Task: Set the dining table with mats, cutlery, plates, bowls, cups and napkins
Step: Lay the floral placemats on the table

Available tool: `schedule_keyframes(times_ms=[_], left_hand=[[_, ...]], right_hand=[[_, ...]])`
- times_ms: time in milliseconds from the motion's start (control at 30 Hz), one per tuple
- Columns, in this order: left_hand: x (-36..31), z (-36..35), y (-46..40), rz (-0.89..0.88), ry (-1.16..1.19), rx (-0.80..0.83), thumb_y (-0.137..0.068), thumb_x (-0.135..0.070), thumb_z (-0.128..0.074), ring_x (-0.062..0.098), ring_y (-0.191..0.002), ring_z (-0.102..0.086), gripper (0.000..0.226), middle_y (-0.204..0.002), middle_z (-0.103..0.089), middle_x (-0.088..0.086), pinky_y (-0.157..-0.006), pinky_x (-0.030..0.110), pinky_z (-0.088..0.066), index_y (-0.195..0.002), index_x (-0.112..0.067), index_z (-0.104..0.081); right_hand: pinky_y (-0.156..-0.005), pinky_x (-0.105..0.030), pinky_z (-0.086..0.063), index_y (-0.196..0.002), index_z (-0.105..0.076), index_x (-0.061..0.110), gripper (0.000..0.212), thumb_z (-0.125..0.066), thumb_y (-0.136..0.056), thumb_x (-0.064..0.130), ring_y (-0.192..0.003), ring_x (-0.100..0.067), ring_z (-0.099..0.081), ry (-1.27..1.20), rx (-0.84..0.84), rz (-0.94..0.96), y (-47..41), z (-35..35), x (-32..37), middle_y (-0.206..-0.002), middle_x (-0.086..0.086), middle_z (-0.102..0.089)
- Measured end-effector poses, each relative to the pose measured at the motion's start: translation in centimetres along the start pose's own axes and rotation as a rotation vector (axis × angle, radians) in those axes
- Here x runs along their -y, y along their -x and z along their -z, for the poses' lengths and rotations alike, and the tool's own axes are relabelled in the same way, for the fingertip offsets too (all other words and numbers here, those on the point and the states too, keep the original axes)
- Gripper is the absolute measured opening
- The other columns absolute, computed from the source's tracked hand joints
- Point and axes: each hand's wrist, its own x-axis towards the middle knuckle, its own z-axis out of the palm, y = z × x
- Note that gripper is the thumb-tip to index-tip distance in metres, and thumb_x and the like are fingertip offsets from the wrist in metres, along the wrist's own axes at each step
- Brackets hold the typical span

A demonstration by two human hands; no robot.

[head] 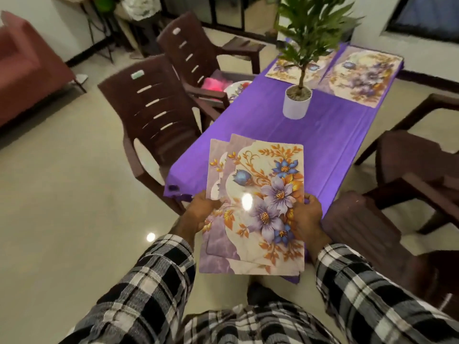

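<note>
Two mats [258,207] are in my hands, fanned slightly, the upper one offset right of the lower. My left hand [202,214] grips their left edge, fingers curled beneath; my right hand [306,217] grips the right edge, thumb on top. The stack is held over the near end of the table [260,135], not yet touching the purple cloth.

Two more mats [355,75] already lie flat at the far end, side by side. A potted plant [296,101] stands between them and me, near the table's middle.

Critical relation: the held mats' long axis runs away from me, along the table's length, while the bare cloth lies directly ahead and slightly right of both hands. Both hands are about equally near; I judge the right hand better placed for the right seat, the left for the left seat beside the near chair [154,115].

Assessment: mats half laid. Plates [236,89] appear to wait on the far chair; cutlery, bowls, cups and napkins not identifiable.
</note>
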Motion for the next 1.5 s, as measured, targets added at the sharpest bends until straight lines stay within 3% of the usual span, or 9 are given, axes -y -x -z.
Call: schedule_keyframes(times_ms=[200,333,533,700,900,1067,1167,1333,1500], left_hand=[[-6.7,-4.5,-7.2,-0.007,-0.196,0.079,-0.103,-0.009,-0.069,0.008,-0.067,-0.077,0.015,-0.099,-0.08,0.005,-0.053,0.024,-0.057,-0.113,-0.02,-0.071],[-9.0,-6.6,-12.3,0.016,-0.246,0.096,-0.1,-0.008,-0.072,0.023,-0.076,-0.079,0.018,-0.104,-0.081,0.01,-0.054,0.033,-0.06,-0.115,-0.019,-0.072],[-10.7,-7.3,-17.5,0.04,-0.331,0.194,-0.097,-0.005,-0.075,0.033,-0.097,-0.079,0.032,-0.108,-0.082,0.008,-0.088,0.059,-0.063,-0.126,-0.016,-0.071],[-12.6,-6.7,-20.2,0.066,-0.369,0.281,-0.098,-0.009,-0.075,0.033,-0.098,-0.08,0.029,-0.109,-0.082,0.007,-0.088,0.059,-0.063,-0.125,-0.019,-0.07],[-14.4,-5.9,-22.2,0.057,-0.391,0.349,-0.098,-0.009,-0.076,0.03,-0.093,-0.08,0.026,-0.103,-0.082,0.011,-0.086,0.054,-0.065,-0.123,-0.013,-0.069],[-16.9,-4.1,-22.1,-0.028,-0.422,0.301,-0.1,-0.005,-0.072,0.014,-0.06,-0.075,0.017,-0.091,-0.078,0.011,-0.047,0.025,-0.056,-0.114,-0.013,-0.068],[-19.3,-1.9,-22.8,-0.102,-0.514,0.219,-0.091,-0.011,-0.083,0.028,-0.086,-0.076,0.037,-0.115,-0.076,0.021,-0.064,0.035,-0.062,-0.125,-0.006,-0.068],[-25.5,0.7,-21.7,-0.394,-1.034,0.041,-0.085,-0.012,-0.084,0.034,-0.101,-0.074,0.037,-0.114,-0.077,0.021,-0.084,0.04,-0.058,-0.122,-0.008,-0.076],[-30.9,0.9,-15.2,-0.692,-1.422,-0.033,-0.084,-0.035,-0.061,0.038,-0.109,-0.071,0.044,-0.116,-0.076,0.009,-0.094,0.044,-0.056,-0.125,-0.031,-0.076]], right_hand=[[-0.075,-0.036,-0.056,-0.115,-0.066,0.019,0.021,-0.074,-0.096,0.023,-0.093,-0.027,-0.069,-0.094,-0.14,-0.076,-2.5,1.5,4.0,-0.107,-0.006,-0.072],[-0.081,-0.04,-0.06,-0.112,-0.062,0.026,0.026,-0.073,-0.09,0.034,-0.097,-0.029,-0.071,0.029,-0.14,-0.097,-5.4,1.9,3.0,-0.107,-0.002,-0.073],[-0.093,-0.053,-0.052,-0.142,-0.053,0.01,0.077,-0.073,-0.079,0.052,-0.113,-0.049,-0.061,0.873,-0.326,0.068,-3.2,-0.9,4.2,-0.137,-0.029,-0.055],[-0.121,-0.062,-0.028,-0.162,-0.024,0.036,0.096,-0.051,-0.084,0.084,-0.156,-0.045,-0.02,0.942,0.046,0.163,-0.8,-4.8,4.5,-0.171,-0.019,-0.019],[-0.123,-0.065,-0.023,-0.159,-0.021,0.044,0.098,-0.057,-0.079,0.087,-0.158,-0.044,-0.014,0.951,0.052,0.128,-0.5,-4.7,5.0,-0.174,-0.015,-0.012],[-0.122,-0.065,-0.026,-0.158,-0.026,0.042,0.101,-0.063,-0.074,0.085,-0.157,-0.044,-0.019,0.944,0.061,0.12,-0.6,-4.0,5.2,-0.173,-0.014,-0.015],[-0.121,-0.067,-0.027,-0.156,-0.024,0.043,0.102,-0.064,-0.072,0.085,-0.156,-0.045,-0.021,0.953,0.072,0.125,-0.4,-3.7,5.5,-0.173,-0.015,-0.017],[-0.122,-0.068,-0.018,-0.163,-0.015,0.03,0.1,-0.064,-0.087,0.071,-0.157,-0.043,-0.016,0.876,0.046,0.12,-0.4,-4.7,9.3,-0.173,-0.017,-0.011],[-0.118,-0.066,-0.032,-0.165,-0.02,0.015,0.097,-0.069,-0.09,0.05,-0.157,-0.042,-0.023,0.908,-0.066,0.503,-1.7,-8.1,18.1,-0.172,-0.021,-0.017]])
